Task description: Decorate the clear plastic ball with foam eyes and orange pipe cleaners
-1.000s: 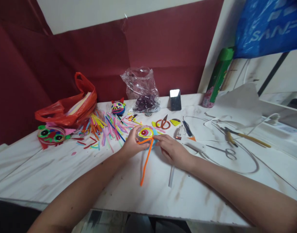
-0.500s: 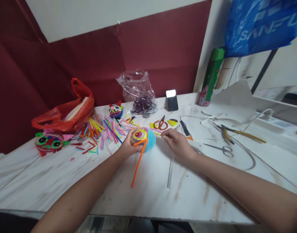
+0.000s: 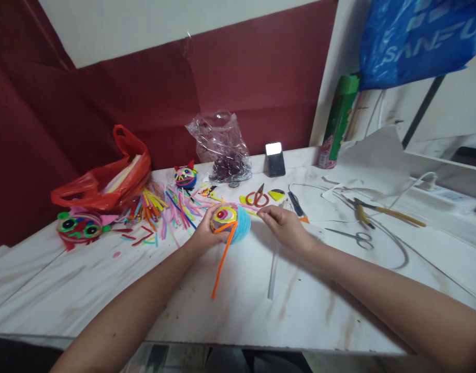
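Note:
My left hand [image 3: 205,230] is closed around the side of a decorated ball [image 3: 243,226]. The ball is covered with light blue pipe cleaner on its right and has a red, yellow and pink eye shape on its left. An orange pipe cleaner [image 3: 221,267] is bent into a corner on its front, with one long end hanging down toward the table. To the right of the ball, my right hand [image 3: 282,225] pinches the end of a thin yellowish pipe cleaner [image 3: 252,212], which stretches back to the ball. A pale strip [image 3: 274,274] lies on the table below that hand.
Behind my hands are red-handled scissors [image 3: 257,197] and a utility knife [image 3: 297,205]. Small scissors [image 3: 362,240] and pliers [image 3: 397,215] lie at right. Pipe cleaners [image 3: 179,207], a red bag [image 3: 105,181] and two finished-looking decorated balls [image 3: 80,228] occupy the left.

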The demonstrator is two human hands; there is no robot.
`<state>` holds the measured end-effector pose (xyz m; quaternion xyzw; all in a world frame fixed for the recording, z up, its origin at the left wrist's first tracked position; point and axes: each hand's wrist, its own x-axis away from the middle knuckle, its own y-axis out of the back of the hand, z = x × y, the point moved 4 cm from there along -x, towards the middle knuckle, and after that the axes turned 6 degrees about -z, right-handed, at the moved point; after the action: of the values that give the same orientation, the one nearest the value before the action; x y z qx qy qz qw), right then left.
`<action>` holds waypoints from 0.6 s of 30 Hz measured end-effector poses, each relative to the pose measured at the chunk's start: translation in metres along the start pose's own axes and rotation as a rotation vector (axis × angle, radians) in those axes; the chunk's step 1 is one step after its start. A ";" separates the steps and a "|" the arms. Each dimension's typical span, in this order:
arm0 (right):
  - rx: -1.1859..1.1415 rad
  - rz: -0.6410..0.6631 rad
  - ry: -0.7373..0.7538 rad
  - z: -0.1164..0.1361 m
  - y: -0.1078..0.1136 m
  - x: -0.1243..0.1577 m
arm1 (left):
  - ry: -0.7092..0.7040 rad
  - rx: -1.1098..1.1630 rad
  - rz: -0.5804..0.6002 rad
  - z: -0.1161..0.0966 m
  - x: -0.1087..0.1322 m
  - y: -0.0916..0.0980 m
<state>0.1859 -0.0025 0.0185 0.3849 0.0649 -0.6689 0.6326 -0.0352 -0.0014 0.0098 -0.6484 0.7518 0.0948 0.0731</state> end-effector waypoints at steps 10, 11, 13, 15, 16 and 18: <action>-0.362 0.248 -0.180 -0.009 -0.031 0.017 | -0.060 -0.131 -0.125 -0.004 0.015 -0.015; -0.434 0.258 -0.203 -0.009 -0.031 0.016 | -0.090 -0.139 -0.119 -0.007 0.016 -0.015; -0.588 0.274 -0.238 -0.007 -0.030 0.013 | -0.133 -0.136 -0.130 -0.011 0.016 -0.013; -0.714 0.282 -0.271 -0.003 -0.028 0.011 | -0.137 -0.119 -0.148 -0.013 0.014 -0.009; -0.752 0.288 -0.283 -0.001 -0.028 0.011 | -0.134 -0.107 -0.147 -0.012 0.013 -0.007; -0.779 0.307 -0.292 0.002 -0.028 0.011 | -0.132 -0.085 -0.125 -0.011 0.013 -0.006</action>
<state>0.1612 -0.0073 0.0018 0.0242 0.1642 -0.5403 0.8249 -0.0307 -0.0177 0.0172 -0.6891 0.6986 0.1645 0.1007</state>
